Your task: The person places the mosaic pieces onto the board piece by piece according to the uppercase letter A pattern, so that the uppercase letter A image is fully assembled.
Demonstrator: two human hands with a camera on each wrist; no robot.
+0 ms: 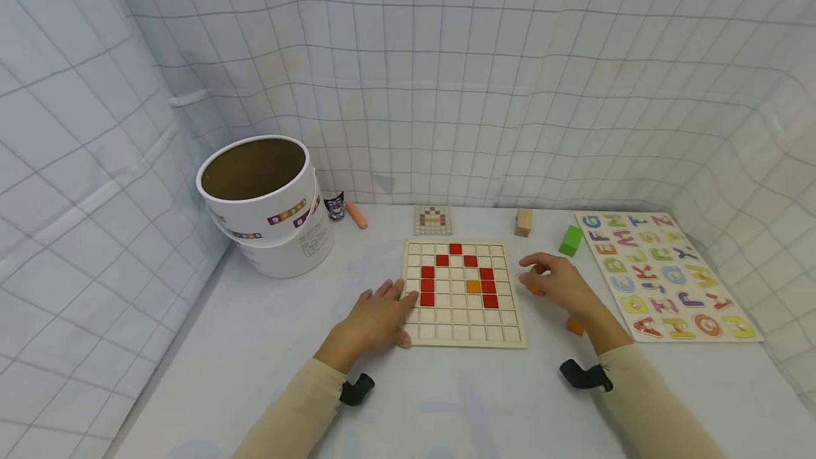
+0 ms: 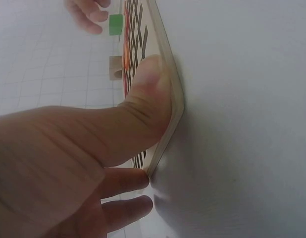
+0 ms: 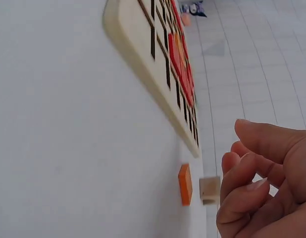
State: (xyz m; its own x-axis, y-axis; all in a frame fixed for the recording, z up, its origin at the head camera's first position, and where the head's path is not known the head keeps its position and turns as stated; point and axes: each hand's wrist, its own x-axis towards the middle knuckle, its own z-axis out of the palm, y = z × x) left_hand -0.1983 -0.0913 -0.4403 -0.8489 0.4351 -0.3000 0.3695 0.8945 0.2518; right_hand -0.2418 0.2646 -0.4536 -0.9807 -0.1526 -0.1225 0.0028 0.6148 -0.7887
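A wooden grid board (image 1: 443, 335) lies flat, with red square tiles (image 1: 428, 285) in an arch-like pattern and one orange tile (image 1: 473, 286) inside it. My left hand (image 1: 377, 317) rests on the board's left edge, fingers spread, thumb (image 2: 148, 94) at the near rim. Just right of the board hovers my right hand (image 1: 561, 285), fingers loosely bent and nothing between them. Below it, a loose orange tile (image 1: 535, 291) lies on the table, apart from the fingers in the right wrist view. Another orange tile (image 1: 575, 326) is by the right wrist.
Behind the board lies a small pattern card (image 1: 433, 220). A wooden block (image 1: 523, 222) and a green block (image 1: 570, 241) stand back right. An alphabet board (image 1: 669, 275) lies far right; a white bucket (image 1: 287, 236) stands left, near a purple packet (image 1: 334, 207) and an orange stick (image 1: 356, 215).
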